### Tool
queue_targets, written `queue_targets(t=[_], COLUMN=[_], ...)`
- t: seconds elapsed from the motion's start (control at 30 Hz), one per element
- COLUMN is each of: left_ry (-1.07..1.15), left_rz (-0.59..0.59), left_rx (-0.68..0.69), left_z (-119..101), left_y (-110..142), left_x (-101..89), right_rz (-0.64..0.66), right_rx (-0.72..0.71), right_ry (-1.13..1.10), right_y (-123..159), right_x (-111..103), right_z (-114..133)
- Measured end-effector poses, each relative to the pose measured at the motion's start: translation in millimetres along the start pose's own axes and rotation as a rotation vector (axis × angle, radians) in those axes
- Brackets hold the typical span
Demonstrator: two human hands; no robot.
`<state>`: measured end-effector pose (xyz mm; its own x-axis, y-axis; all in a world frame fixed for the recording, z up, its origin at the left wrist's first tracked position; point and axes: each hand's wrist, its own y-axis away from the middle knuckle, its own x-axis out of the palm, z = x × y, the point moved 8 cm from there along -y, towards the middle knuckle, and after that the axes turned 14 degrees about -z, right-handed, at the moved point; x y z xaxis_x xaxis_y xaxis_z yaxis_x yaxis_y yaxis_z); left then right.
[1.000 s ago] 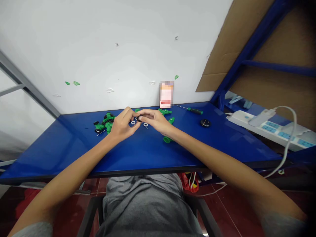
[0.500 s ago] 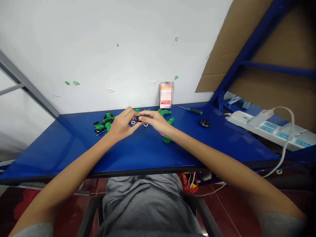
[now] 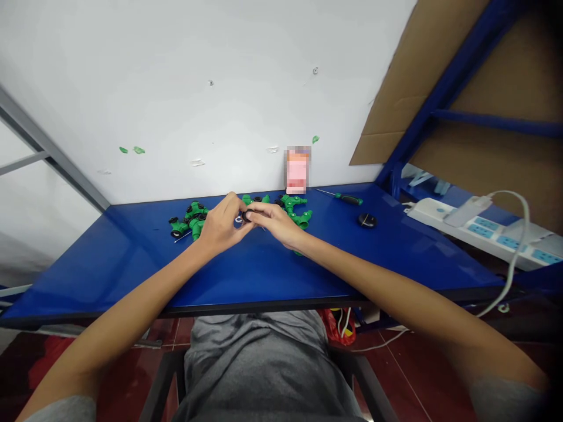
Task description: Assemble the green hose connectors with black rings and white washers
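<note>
Pinching a small black ring (image 3: 248,215) between them, the left hand (image 3: 222,225) and right hand (image 3: 275,221) meet mid-way along the blue worktop (image 3: 109,275), just before green plastic pipe fittings (image 3: 187,218) near its far edge.

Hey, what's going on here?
A seated person is working bare-handed at a blue table. The left hand and right hand meet above the tabletop, their fingers pinching a small black ring. Green plastic fittings lie in clusters on both sides of the hands, and a green-handled screwdriver lies further right near the wall.
</note>
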<state>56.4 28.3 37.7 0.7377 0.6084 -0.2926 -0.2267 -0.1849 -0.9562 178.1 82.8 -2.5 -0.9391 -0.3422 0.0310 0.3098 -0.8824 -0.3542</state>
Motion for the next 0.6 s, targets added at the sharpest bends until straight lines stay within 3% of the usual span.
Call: queue_targets(t=[0.1, 0.17, 0.3, 0.47, 0.6], left_ry=[0.168, 0.255, 0.266, 0.113, 0.057], left_rz=[0.243, 0.290, 0.171, 0.016, 0.075], left_rx=[-0.021, 0.004, 0.053, -0.097, -0.162], left_z=[0.2, 1.1, 6.8, 14.1, 14.1], left_y=[-2.5, -4.2, -3.3, 3.5, 5.7], left_x=[7.3, 5.0, -0.1, 5.1, 10.8], right_rz=[0.116, 0.142, 0.088, -0.041, -0.036], right_rx=[-0.101, -0.107, -0.036, 0.044, 0.088], right_ry=[0.175, 0.205, 0.168, 0.060, -0.016], right_y=[-2.7, -5.4, -9.4, -7.8, -6.9], right_x=[-1.5, -6.4, -15.6, -13.9, -8.6], right_z=[9.2, 10.4, 2.8, -7.3, -13.8])
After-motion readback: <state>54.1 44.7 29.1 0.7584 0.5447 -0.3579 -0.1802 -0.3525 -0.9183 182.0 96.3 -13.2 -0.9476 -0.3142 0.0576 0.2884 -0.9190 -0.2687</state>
